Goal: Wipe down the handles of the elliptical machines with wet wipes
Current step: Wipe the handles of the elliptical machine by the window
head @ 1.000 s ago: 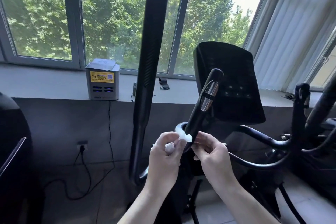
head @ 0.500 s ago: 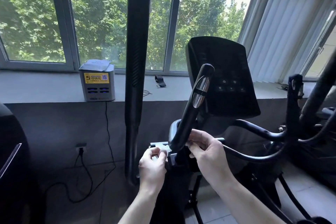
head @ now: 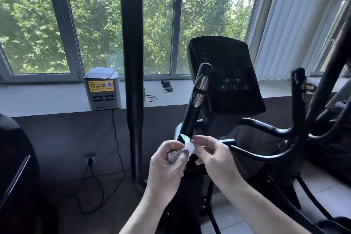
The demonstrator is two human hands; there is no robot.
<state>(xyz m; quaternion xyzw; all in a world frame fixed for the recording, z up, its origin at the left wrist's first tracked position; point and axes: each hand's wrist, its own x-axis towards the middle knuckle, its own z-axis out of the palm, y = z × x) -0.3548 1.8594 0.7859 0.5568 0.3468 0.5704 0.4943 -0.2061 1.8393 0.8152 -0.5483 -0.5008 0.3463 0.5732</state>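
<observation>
A black elliptical handle (head: 191,112) with a shiny metal sensor strip rises from centre frame towards the dark console (head: 226,74). A small white wet wipe (head: 188,143) wraps the handle's lower end. My left hand (head: 167,163) pinches the wipe from the left, its fingers curled. From the right, my right hand (head: 210,156) pinches the wipe's other end against the handle. A tall black moving arm (head: 133,62) stands upright to the left of the handle.
A grey power-bank station (head: 102,93) with a yellow label sits on the window sill (head: 47,97); its cable runs down to a wall socket (head: 90,158). More black handlebars (head: 300,119) crowd the right. Another dark machine (head: 13,167) stands at the left edge.
Both hands stayed low on the handle. The left hand dropped below the handle half a second ago and has come back up, with the white wipe showing again between the hands.
</observation>
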